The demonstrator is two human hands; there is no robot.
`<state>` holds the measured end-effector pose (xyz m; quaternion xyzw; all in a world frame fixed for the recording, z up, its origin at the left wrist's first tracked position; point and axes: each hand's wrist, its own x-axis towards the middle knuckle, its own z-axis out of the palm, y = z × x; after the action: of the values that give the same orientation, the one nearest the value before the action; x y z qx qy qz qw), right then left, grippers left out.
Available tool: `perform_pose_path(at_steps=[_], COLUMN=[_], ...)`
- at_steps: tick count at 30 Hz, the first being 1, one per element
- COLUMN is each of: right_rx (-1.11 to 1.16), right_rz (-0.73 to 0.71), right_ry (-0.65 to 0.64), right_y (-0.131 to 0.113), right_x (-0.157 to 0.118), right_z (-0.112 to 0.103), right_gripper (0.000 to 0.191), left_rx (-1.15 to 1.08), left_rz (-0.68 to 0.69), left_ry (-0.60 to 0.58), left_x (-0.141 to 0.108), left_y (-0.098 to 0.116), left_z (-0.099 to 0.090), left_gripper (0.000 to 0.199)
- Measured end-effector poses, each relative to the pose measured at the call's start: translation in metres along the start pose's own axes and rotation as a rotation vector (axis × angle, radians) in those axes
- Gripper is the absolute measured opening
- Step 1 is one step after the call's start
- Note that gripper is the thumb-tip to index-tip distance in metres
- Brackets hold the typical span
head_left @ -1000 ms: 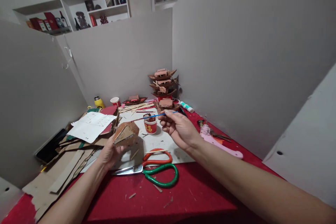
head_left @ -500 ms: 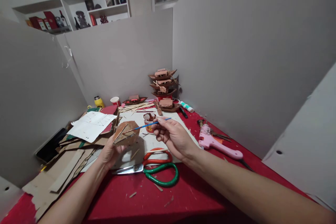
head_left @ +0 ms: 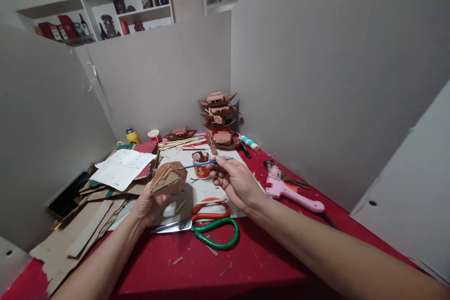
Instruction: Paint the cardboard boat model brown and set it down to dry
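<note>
My left hand [head_left: 149, 204] grips a folded cardboard piece [head_left: 170, 179], brown on its upper faces with bare tan cardboard on the near one. Pinched in my right hand [head_left: 232, 180] is a thin blue paintbrush [head_left: 204, 164], its tip at the upper part of the cardboard piece; whether it touches cannot be told. Just behind the brush stands a red-and-white paper cup [head_left: 202, 172] with brown paint inside its rim. Scissors [head_left: 214, 229] with one orange and one green handle lie below the hands, blades pointing left.
Cardboard scraps [head_left: 94, 229] and a white paper sheet [head_left: 123, 167] are piled at left. A pink glue gun [head_left: 293, 194] lies at right. Several model boats [head_left: 220, 115] are stacked at the back, near thin sticks [head_left: 183, 143]. Grey partitions [head_left: 168, 75] enclose the table.
My right hand has shifted slightly right with the paintbrush, and the brush tip has moved up and right over the cardboard piece. My left hand stays almost still.
</note>
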<state>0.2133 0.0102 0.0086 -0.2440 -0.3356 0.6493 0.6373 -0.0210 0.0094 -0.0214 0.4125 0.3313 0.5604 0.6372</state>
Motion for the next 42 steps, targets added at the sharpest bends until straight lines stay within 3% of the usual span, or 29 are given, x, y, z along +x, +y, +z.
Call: perform_pose_path(at_steps=[8, 23, 33, 42], right_rx=[0.02, 0.009, -0.03, 0.0], right_rz=[0.031, 0.054, 0.012, -0.005], right_ry=[-0.036, -0.15, -0.072, 0.002], right_y=[0.003, 0.013, 0.006, 0.007], right_x=[-0.008, -0.021, -0.014, -0.006], right_z=[0.007, 0.017, 0.005, -0.004], right_gripper=[0.038, 0.035, 0.035, 0.031], left_rx=[0.015, 0.015, 0.017, 0.028], left_rz=[0.018, 0.028, 0.0, 0.004], left_ry=[-0.015, 0.003, -0.041, 0.018], left_x=[0.002, 0.002, 0.002, 0.001], left_y=[-0.002, -0.002, -0.001, -0.001], left_z=[-0.003, -0.003, -0.002, -0.003], left_gripper=[0.038, 0.045, 0.044, 0.042])
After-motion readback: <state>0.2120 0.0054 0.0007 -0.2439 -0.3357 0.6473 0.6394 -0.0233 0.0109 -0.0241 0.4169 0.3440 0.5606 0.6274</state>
